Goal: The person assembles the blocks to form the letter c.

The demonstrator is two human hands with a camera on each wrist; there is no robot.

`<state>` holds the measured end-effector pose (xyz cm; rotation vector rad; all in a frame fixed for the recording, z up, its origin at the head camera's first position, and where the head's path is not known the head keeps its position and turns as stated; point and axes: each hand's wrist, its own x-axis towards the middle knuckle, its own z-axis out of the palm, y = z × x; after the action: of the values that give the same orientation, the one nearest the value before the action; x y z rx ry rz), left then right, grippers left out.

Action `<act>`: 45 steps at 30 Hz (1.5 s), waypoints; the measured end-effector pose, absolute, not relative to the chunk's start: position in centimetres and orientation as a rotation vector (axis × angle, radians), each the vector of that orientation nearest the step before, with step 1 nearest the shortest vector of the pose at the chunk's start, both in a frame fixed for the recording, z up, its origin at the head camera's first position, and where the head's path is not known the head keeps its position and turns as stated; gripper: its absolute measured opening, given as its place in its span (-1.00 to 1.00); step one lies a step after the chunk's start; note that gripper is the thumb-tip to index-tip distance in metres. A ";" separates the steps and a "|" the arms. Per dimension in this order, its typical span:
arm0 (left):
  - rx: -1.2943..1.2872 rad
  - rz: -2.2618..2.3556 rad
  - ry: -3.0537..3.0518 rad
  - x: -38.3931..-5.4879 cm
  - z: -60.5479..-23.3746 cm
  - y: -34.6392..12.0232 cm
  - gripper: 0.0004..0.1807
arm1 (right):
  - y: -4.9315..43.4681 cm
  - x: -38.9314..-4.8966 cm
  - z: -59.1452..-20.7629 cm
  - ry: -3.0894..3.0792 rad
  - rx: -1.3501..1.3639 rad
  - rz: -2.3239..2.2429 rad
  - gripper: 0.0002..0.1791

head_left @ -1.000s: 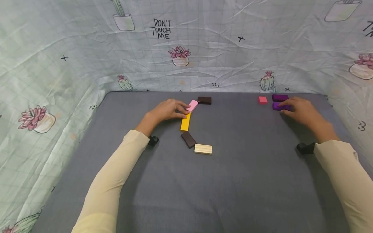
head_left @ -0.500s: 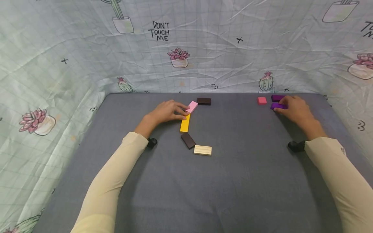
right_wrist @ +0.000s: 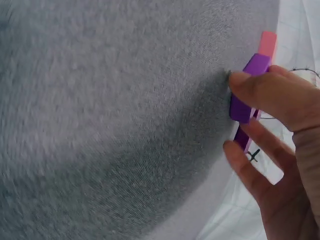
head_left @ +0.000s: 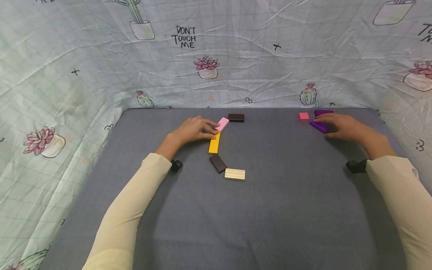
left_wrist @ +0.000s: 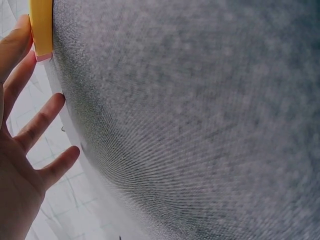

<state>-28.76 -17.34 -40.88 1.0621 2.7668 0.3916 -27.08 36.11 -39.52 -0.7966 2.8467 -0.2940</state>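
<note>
In the head view, my left hand rests its fingertips where a pink block meets a yellow block. The left wrist view shows the thumb against the side of the yellow block, other fingers spread. At the right, my right hand pinches a purple block between thumb and fingers; it lies at a slant. A darker purple block sits just behind it, partly covered by the hand. A short coral-pink block lies to their left.
A dark brown block lies beyond the pink one. Nearer me, another dark brown block slants towards a ridged cream block. Grey cloth covers the table, and a printed curtain stands along the back and sides.
The purple block has turned from sideways to slanted, its right end now nearer me. My right hand shifted left, then swung its wrist back to the right. My left hand has stayed put.
</note>
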 end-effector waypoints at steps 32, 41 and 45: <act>1.011 0.385 2.757 -28.7 -40.7 -17.3 -0.61 | 33.5 -26.9 -39.2 2.898 -0.746 -0.258 -0.37; 1.004 0.396 2.754 -28.7 -40.7 -17.3 -0.61 | 31.9 -27.1 -38.5 3.002 -0.770 -0.234 -0.47; 0.998 0.397 2.754 -28.8 -40.9 -17.3 -0.61 | 31.0 -27.4 -38.3 3.010 -0.739 -0.261 -0.46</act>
<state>-28.77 -17.33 -40.93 0.9983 2.7545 0.3972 -27.39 31.02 -38.35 -0.7391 3.0104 -0.2610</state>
